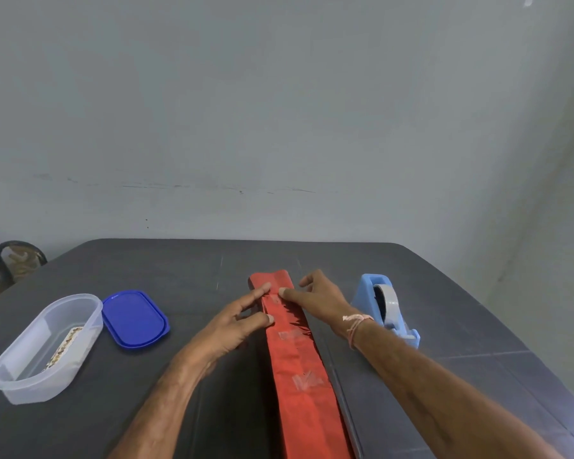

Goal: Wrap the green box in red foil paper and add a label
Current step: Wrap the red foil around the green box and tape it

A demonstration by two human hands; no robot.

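Both hands are pressing on the far section of the red foil paper (299, 359), which is hiding the box completely and lying lengthwise on the table (179, 270). The left hand (236, 323) is resting with its fingers straight, fingertips touching the paper's left edge. The right hand (318, 299) is meeting it from the opposite side, its straight index finger pressing the seam. Tape pieces (307, 380) are sitting on the seam, nearer the person than the fingertips. A tape dispenser (386, 309) is standing just right of the right wrist. A blue lid (134, 319) and a clear container (47, 346) are lying well left of the left hand.
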